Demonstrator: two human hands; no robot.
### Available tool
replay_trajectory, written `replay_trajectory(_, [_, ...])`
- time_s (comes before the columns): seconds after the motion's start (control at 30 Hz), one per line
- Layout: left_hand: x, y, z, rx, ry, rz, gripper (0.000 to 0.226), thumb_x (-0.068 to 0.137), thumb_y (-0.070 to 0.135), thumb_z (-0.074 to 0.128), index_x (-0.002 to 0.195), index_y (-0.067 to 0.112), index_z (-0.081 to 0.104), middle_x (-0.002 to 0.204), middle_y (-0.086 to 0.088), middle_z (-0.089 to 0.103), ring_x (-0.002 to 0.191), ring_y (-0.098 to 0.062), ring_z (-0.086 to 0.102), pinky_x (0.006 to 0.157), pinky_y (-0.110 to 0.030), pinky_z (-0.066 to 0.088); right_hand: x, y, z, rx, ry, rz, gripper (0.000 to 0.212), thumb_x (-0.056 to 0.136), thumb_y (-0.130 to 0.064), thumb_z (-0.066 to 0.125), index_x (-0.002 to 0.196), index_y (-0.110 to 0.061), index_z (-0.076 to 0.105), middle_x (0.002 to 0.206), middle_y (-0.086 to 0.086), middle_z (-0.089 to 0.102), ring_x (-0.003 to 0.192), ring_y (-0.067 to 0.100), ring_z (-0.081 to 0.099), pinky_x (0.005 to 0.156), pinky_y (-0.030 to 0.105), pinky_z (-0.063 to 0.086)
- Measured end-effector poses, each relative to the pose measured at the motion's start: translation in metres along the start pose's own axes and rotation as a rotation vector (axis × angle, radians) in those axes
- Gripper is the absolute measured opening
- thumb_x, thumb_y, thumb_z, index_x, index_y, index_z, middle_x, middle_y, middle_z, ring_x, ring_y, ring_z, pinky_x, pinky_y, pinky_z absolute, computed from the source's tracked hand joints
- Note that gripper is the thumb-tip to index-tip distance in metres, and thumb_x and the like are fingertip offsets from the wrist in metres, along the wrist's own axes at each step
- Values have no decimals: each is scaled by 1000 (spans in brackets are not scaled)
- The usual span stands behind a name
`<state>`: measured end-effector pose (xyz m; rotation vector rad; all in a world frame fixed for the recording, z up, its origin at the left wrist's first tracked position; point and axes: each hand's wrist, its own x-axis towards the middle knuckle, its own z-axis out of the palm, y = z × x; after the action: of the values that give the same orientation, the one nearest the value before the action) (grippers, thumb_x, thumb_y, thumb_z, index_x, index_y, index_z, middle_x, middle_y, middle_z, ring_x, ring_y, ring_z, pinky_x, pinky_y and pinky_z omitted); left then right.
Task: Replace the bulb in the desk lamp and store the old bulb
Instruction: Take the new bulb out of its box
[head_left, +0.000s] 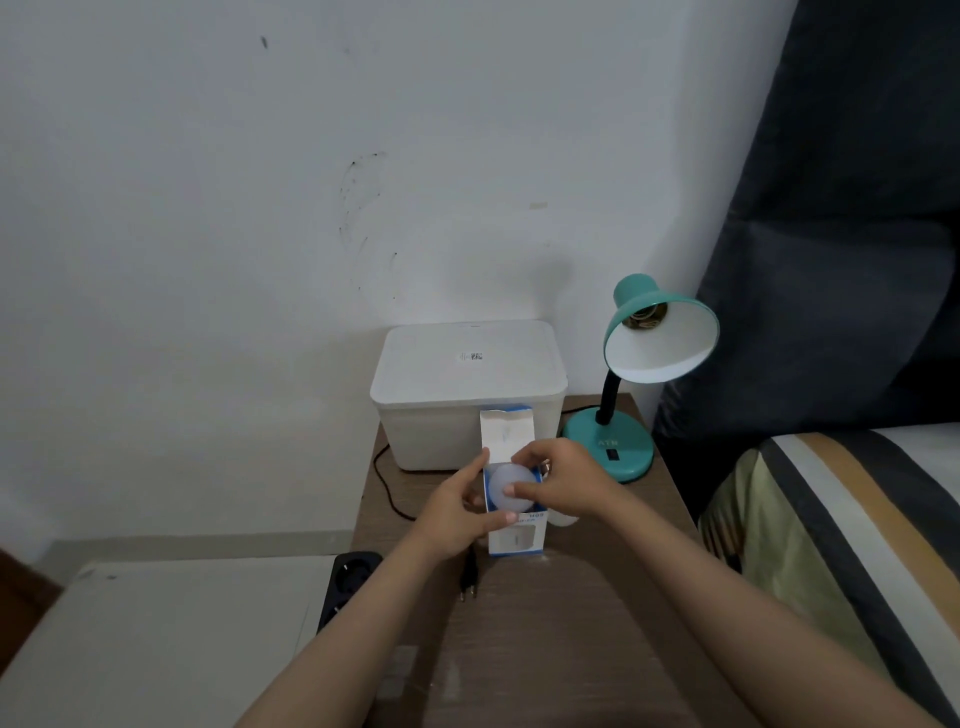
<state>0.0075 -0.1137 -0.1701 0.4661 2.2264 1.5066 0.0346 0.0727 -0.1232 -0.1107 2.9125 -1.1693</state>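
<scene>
A black power strip (347, 582) is seen far left of the grip, at the edge of the brown table (545, 649), with a white surface (171, 639) further left. A black plug (469, 574) lies on the table just below and left of the grip, prongs pointing toward the viewer. The left hand (457, 514) is wrapped around the left side of the bulb box (514, 535), thumb across its front face and fingers up along its left edge. The box is held upright, long axis vertical, its top flap (506, 431) opened and standing up toward the wall. The white bulb (511, 486) sits in the open mouth of the box, dome end facing up toward the camera, base hidden inside. The bulb is pinched at its rim by the curled fingers and thumb of the right hand (563, 480). Directly behind the grip a lidded white storage box (467, 384) stands against the wall. To the right of the grip stands the teal desk lamp (639, 364), shade tilted toward the viewer, socket visible with no bulb fitted. Far right, a striped bed (857, 519) is noted.
</scene>
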Motion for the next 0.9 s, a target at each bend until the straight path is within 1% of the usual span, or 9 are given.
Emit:
replay_trajectory(0.17, [0,-2,0,8,3,-9,100,63,42,82,144,37,23,127,-1,54,108,-16,57,86,-35,56,-6,0,-5,307,228,39,39,74,-38,75,108,-26,62,99,-6,61,84,9,59,68,20,50])
replay_trajectory(0.27, [-1,1,1,14,7,-26,97,69,32,80,145,34,20,128,0,52,108,-16,57,82,-31,56,-9,-6,-12,538,286,81,26,82,-28,70,106,-30,62,98,-2,56,85,16,62,65,21,53])
replay_trajectory(0.37, [-1,1,1,21,17,-33,94,72,28,79,145,32,20,122,1,55,104,-15,60,77,-30,58,-9,-11,-17,685,269,109,14,87,-23,59,96,-33,64,96,1,56,91,25,59,70,39,57])
replay_trajectory(0.47, [-3,3,0,50,31,-46,95,71,32,79,145,34,20,119,1,55,102,-15,61,75,-28,58,-12,-17,-20,816,282,148,22,78,-24,45,82,-26,66,98,7,58,88,23,54,66,33,47])
replay_trajectory(0.6, [-8,10,3,70,45,-48,91,75,28,77,145,31,18,112,4,56,96,-12,61,62,-17,53,-19,-19,-25,656,323,185,24,86,-25,53,68,-16,65,87,3,63,81,20,55,65,30,42])
replay_trajectory(0.7, [-10,13,5,92,60,-33,90,75,28,76,145,31,20,110,9,55,96,-10,60,66,-20,54,-26,-16,-21,520,301,190,19,84,-23,65,67,-16,68,79,-2,68,80,14,61,68,27,46])
replay_trajectory(0.77, [-11,12,6,103,74,-23,88,74,31,77,144,32,23,112,9,57,98,-11,61,74,-27,57,-28,-12,-19,516,302,188,4,79,-16,71,76,-15,69,79,0,69,80,13,64,69,23,48])
replay_trajectory(0.83, [-13,11,7,108,93,-15,88,72,35,78,143,32,28,114,7,61,99,-12,63,77,-36,59,-29,-9,-17,529,316,202,17,76,-13,74,91,-18,68,80,5,70,78,14,65,65,20,48])
replay_trajectory(0.9, [-15,12,10,128,129,-13,83,70,36,79,140,30,34,111,8,62,96,-12,63,75,-33,58,-31,-10,-16,499,327,211,30,75,-15,76,102,-21,64,81,6,69,75,12,65,60,16,45])
